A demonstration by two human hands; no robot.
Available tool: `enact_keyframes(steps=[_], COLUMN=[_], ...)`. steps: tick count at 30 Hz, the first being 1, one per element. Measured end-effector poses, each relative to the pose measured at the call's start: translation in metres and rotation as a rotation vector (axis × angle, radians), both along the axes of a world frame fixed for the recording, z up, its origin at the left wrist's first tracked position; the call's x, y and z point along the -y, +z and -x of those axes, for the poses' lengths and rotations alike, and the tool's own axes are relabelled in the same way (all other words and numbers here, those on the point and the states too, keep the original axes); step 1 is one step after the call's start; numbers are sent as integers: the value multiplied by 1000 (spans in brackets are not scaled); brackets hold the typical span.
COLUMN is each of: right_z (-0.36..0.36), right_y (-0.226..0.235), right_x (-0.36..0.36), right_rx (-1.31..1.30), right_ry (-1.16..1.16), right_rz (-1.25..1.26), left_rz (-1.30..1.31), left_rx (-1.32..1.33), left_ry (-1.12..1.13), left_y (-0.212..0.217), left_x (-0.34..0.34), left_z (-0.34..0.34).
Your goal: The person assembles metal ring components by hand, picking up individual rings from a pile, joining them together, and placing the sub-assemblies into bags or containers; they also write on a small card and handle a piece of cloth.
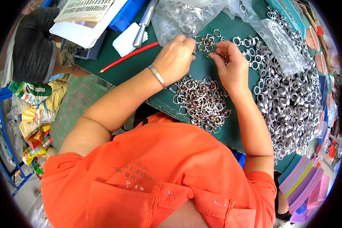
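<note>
My left hand (174, 59), with a silver bangle at its wrist, is closed over the green table. A small dark grey band (194, 55) shows at its fingertips; I cannot tell whether it is pinched or worn. My right hand (233, 68) pinches a thin silvery ring (212, 54) between thumb and forefinger. Just beyond the hands lies a small cluster of rings with brown parts (206, 43). Nearer my body, between the forearms, spreads a larger heap of similar rings (203, 102). A big pile of thicker grey rings (288, 95) lies right of my right hand.
A red pencil (129, 57), white paper slips (126, 40) and a tapered metal tool (143, 24) lie at the left. Clear plastic bags (186, 19) with rings sit at the back, another bag (283, 45) on the grey pile. Stacked coloured trays (302, 182) stand lower right.
</note>
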State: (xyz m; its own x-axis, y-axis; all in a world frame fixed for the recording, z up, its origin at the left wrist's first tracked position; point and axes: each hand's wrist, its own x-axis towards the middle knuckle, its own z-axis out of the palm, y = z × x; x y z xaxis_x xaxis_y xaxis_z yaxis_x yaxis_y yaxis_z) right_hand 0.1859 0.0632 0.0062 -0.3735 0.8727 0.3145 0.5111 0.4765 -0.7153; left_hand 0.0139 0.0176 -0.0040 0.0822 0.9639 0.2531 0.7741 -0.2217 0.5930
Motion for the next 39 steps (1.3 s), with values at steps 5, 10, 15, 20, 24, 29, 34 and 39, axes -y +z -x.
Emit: enact_keyframes(steps=[5,10,15,20,24,29,34,39], right_z=[-8,-11,-10,-11,-13,-24,-19,7], right_y=[11,9,10,9,12,16,25,-2], right_x=[13,24,34,34,34,32,16,-15], right_rx=[-120,-261,-369,-575,-619,-90,59,365], right_ry=[38,195,139,91,97,214,370,16], right_rz=[15,166,371,603,726,296,104,-281], left_rz=[226,136,172,107,73,118,143,-224], left_rx=[613,578,727,737,723,562,252,12], left_ry=[-46,-52,-89,-142,-119,-159,-311,-63], left_y=[0,16,24,26,29,29,22,-5], left_x=[7,19,24,27,30,33,21,-27], left_z=[-3,-11,-13,-16,-18,-7,3,-11])
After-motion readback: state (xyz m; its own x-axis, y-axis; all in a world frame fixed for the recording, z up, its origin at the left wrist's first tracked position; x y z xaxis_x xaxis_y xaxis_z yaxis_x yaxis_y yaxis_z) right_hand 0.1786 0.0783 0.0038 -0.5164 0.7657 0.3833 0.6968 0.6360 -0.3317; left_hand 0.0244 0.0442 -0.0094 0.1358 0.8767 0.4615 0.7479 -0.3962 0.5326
